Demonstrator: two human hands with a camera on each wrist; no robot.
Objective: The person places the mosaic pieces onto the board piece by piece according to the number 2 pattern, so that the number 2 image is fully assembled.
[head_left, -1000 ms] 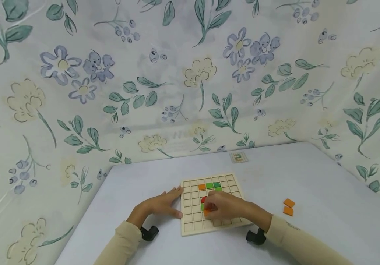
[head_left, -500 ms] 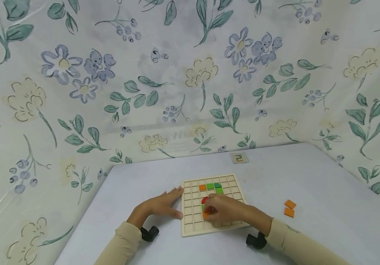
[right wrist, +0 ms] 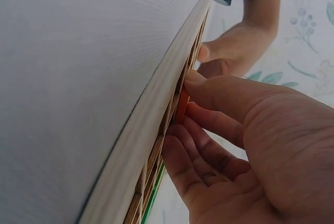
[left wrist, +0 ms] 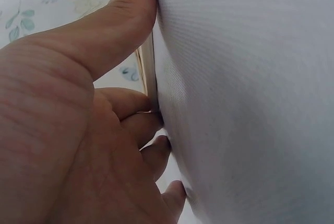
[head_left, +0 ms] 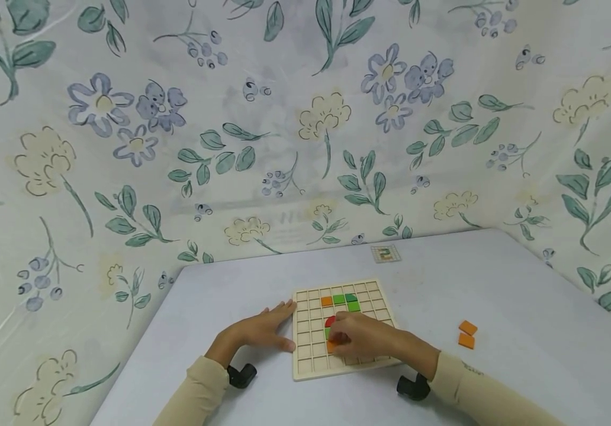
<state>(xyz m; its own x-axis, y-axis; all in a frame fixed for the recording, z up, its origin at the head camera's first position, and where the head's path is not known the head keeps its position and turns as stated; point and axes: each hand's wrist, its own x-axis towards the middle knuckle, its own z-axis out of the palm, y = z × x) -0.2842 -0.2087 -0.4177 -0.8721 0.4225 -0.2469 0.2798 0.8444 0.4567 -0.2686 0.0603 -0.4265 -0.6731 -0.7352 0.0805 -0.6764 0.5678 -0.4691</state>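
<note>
A square wooden grid board (head_left: 303, 350) lies on the table. My left hand (head_left: 264, 329) rests beside it, fingers spread, with thumb and fingertips at the board's left edge; the left wrist view shows them against that edge (left wrist: 148, 72). Over the board's middle, my right hand (head_left: 365, 335) pinches an orange tile (right wrist: 182, 105) between thumb and forefinger, down at a grid cell. Just beyond it sit a red piece (head_left: 329, 321) and a green tile (head_left: 327, 333), partly covered by the fingers. Toward the far side are an orange tile (head_left: 327, 301) and several green tiles (head_left: 339, 299).
Two loose orange tiles (head_left: 467, 341) lie on the white table (head_left: 433, 284) right of the board. A small card (head_left: 386, 254) with a grid pattern lies near the back edge. Behind hangs a floral curtain (head_left: 284, 195). Both wrists wear black devices (head_left: 413, 387).
My right hand keeps its pinch on the orange tile and stays almost in place over the same part of the board. The left hand has not moved; the view shifts very slightly.
</note>
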